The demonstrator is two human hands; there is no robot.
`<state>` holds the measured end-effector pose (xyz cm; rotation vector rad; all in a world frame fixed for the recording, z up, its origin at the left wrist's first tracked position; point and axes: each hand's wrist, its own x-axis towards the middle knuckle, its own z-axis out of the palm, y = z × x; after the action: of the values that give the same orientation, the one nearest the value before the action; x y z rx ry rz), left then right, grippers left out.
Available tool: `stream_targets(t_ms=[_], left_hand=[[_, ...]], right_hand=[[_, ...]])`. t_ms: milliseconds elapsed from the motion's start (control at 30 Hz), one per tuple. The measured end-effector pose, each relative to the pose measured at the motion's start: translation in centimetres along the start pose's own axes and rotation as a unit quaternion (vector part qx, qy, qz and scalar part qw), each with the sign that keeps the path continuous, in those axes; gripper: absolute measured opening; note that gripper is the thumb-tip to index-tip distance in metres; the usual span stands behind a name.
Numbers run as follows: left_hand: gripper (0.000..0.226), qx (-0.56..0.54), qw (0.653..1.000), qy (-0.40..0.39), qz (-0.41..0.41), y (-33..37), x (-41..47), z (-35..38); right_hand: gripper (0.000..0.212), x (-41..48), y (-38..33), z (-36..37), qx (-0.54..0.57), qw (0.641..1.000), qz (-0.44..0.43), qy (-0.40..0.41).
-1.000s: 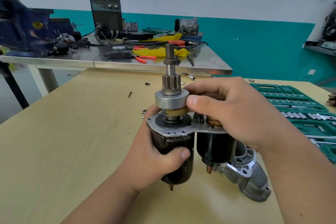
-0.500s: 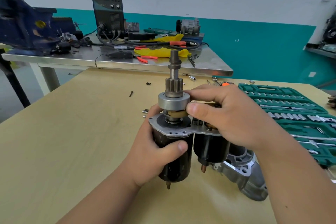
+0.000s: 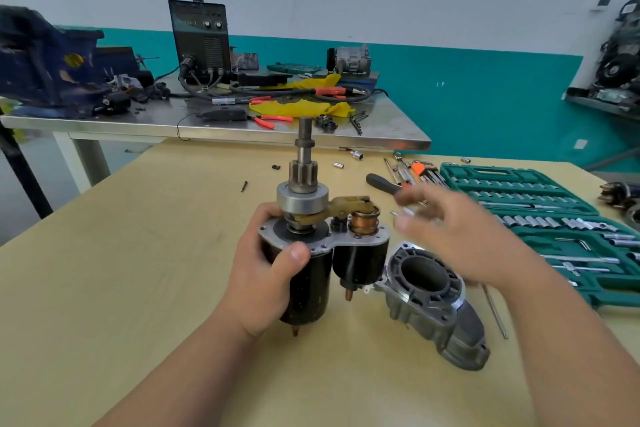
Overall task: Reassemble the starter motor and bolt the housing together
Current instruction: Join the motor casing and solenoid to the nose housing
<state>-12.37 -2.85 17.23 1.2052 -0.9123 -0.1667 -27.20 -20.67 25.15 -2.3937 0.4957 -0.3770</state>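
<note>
My left hand (image 3: pixel 266 274) grips the black body of the starter motor (image 3: pixel 311 281) and holds it upright just above the wooden table. Its shaft with the pinion gear (image 3: pixel 303 177) points up. A brass-coloured fork lever (image 3: pixel 341 206) runs from the drive to the solenoid's copper spring (image 3: pixel 363 224). My right hand (image 3: pixel 450 236) is blurred, off the motor to its right, fingers loosely spread and holding nothing. The grey nose housing (image 3: pixel 433 302) lies on its side on the table below that hand.
An open green socket set (image 3: pixel 554 218) fills the right side of the table. Pliers (image 3: pixel 384 182), hex keys (image 3: pixel 427 172) and loose sockets and screws lie behind the motor. A long thin bolt (image 3: pixel 495 312) lies right of the housing. A steel bench with a welder (image 3: pixel 201 42) stands behind.
My right hand has let go of the drive and lever and swung away to the right, uncovering the fork lever and solenoid spring. The left hand keeps holding the motor.
</note>
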Motion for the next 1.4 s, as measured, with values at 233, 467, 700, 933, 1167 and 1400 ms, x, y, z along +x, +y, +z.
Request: stream_targets(t_ms=[233,467,700,933,1167,1400], left_hand=[[0.050,0.026,0.999,0.007,0.030,-0.9,0.0,-0.1],[0.063,0.044,0.998,-0.007,0.048,-0.9,-0.5,-0.1],[0.068,0.020,0.999,-0.038,0.023,-1.0,-0.5,-0.4],[0.069,-0.001,0.999,-0.034,0.014,-1.2,-0.3,-0.9],[0.078,0.040,0.998,-0.042,0.025,-0.4,-0.4,-0.5],[0.095,0.011,0.998,-0.054,0.033,0.4,-0.5,-0.4]], right_hand=[[0.112,-3.5,3.9,3.1,-0.320,0.946,0.027,-0.048],[0.046,-2.5,2.1,-1.3,0.056,0.998,-0.006,0.021],[0.051,1.4,-10.0,-6.7,0.101,0.954,-0.282,0.020],[0.086,4.3,-13.3,-3.8,-0.086,0.950,-0.260,-0.148],[0.084,4.9,-11.5,-2.0,-0.026,0.954,-0.250,-0.166],[0.098,5.1,-10.0,-1.3,-0.001,0.947,-0.252,-0.202]])
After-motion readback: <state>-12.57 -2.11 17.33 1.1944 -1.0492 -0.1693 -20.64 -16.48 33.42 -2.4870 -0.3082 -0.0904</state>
